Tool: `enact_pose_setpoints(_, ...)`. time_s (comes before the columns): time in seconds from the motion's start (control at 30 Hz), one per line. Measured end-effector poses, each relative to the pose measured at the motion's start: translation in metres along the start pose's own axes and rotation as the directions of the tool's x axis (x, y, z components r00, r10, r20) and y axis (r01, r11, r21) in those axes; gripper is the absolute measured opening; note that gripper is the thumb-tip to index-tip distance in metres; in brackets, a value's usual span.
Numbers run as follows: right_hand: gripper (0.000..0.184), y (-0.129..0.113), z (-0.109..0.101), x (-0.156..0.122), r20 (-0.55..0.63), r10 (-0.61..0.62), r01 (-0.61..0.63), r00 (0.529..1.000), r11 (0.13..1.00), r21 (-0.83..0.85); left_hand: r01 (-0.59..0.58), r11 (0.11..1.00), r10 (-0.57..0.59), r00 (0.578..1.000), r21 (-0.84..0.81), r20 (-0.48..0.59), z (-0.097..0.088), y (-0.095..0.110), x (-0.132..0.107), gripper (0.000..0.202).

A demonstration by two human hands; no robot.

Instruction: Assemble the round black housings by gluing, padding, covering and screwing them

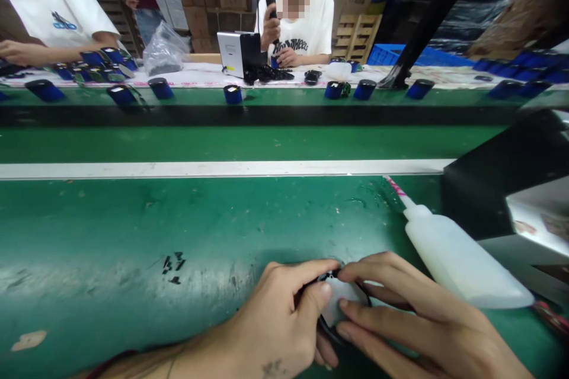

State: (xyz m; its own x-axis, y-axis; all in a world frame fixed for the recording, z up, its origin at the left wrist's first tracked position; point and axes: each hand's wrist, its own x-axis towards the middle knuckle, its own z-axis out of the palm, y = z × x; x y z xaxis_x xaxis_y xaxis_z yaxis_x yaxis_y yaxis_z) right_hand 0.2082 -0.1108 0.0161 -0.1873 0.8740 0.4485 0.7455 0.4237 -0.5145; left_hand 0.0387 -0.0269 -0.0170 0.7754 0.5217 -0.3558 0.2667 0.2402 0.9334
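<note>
A round part with a black rim and a pale grey face (341, 298) is held low over the green bench, near its front edge. My left hand (284, 308) grips its left side, thumb on the grey face and fingers around the rim. From the right, my right hand (413, 308) has its fingertips pressed on the face and the upper rim. The fingers hide much of the edge and all of the underside. Just beyond my right hand, a translucent white squeeze bottle (462, 260) lies on its side, its pink-marked nozzle pointing away.
Small black scraps (173, 266) and a beige scrap (29, 340) lie at left. A white strip (222, 170) crosses the bench. Beyond it several blue cylinders (232, 94) stand along a green ledge. A black and silver machine (511, 183) occupies the right. Co-workers sit opposite.
</note>
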Motion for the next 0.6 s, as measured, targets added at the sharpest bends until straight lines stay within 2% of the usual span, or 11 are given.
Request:
enact_pose_setpoints(0.13,0.018,0.0,-0.004,0.004,0.098,0.025,-0.023,0.995,1.0,-0.015,-0.026,0.999,0.026,1.0,-0.024,0.005,0.0,-0.002,-0.001,0.044)
enact_pose_setpoints(0.2,0.02,0.002,-0.009,0.003,0.234,0.077,-0.079,0.969,0.997,-0.002,-0.044,0.997,0.044,0.999,-0.057,0.015,0.0,-0.003,-0.001,0.04)
enact_pose_setpoints(0.27,0.016,0.006,-0.016,-0.001,0.315,0.18,-0.187,0.932,0.982,-0.006,-0.036,0.997,0.037,0.999,-0.071,0.012,0.001,-0.004,0.0,0.04)
enact_pose_setpoints(0.33,0.017,0.011,-0.025,-0.007,0.249,0.335,-0.353,0.909,0.935,0.031,-0.005,0.998,0.005,1.0,-0.068,-0.003,0.001,-0.004,0.001,0.043)
enact_pose_setpoints(0.37,0.025,0.014,-0.029,-0.009,0.228,0.437,-0.468,0.87,0.878,0.103,0.015,0.998,-0.015,1.0,-0.068,-0.008,0.001,-0.004,0.001,0.044)
enact_pose_setpoints(0.4,0.033,0.016,-0.032,-0.011,0.261,0.534,-0.587,0.805,0.783,0.208,0.031,0.997,-0.031,0.999,-0.07,-0.007,0.001,-0.003,0.002,0.046)
enact_pose_setpoints(0.43,0.042,0.019,-0.034,-0.011,0.356,0.602,-0.698,0.715,0.645,0.311,0.041,0.996,-0.041,0.999,-0.078,-0.006,0.002,-0.002,0.002,0.047)
enact_pose_setpoints(0.5,0.058,0.022,-0.035,-0.007,0.619,0.585,-0.851,0.524,0.324,0.414,0.041,0.993,-0.041,0.999,-0.109,0.0,0.002,0.0,0.004,0.049)
enact_pose_setpoints(0.53,0.065,0.024,-0.033,-0.004,0.706,0.53,-0.879,0.47,0.203,0.432,0.04,0.991,-0.04,0.999,-0.125,0.005,0.002,0.001,0.005,0.05)
enact_pose_setpoints(0.6,0.072,0.026,-0.026,0.003,0.775,0.455,-0.885,0.438,0.065,0.462,0.045,0.989,-0.043,0.999,-0.141,0.014,0.001,0.003,0.006,0.054)
